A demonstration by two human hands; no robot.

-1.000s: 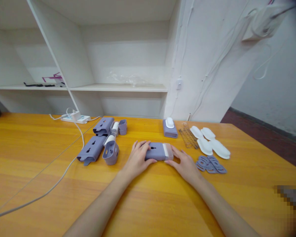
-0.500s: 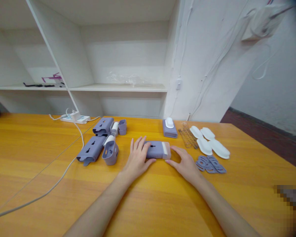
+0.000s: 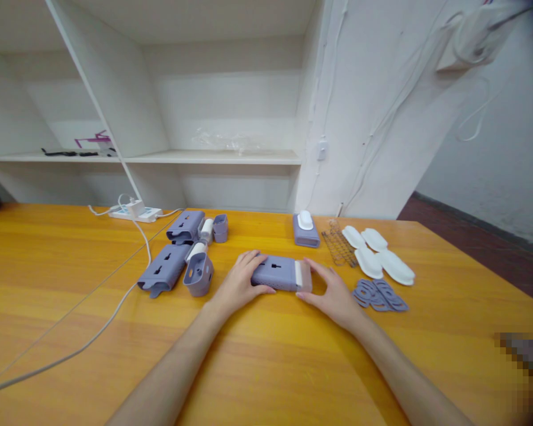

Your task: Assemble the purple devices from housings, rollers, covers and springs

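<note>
A purple-grey plastic case (image 3: 275, 273) with keyhole slots lies on the table in front of me. My left hand (image 3: 240, 283) wraps around its left end, thumb along the near side and fingers over the far side. At the case's right end sits a translucent end piece (image 3: 306, 277) with a white band beside it. My right hand (image 3: 333, 296) pinches that end piece between thumb and fingertips. Just right of that hand lie flat purple-grey cut-out pieces (image 3: 379, 296). Two similar cases (image 3: 164, 267) rest to the left, beside an open purple-grey cup (image 3: 198, 275).
White oval lids (image 3: 395, 267) and thin metal springs (image 3: 339, 244) lie at the right. Another case (image 3: 306, 236) carries a white piece on top. A power strip (image 3: 146, 214) and its cable (image 3: 89, 345) occupy the left. White shelving (image 3: 213, 157) stands behind the table.
The case has shifted slightly left and towards me with my left hand, whose fingers have drawn together. My right fingertips have closed onto the translucent end piece.
</note>
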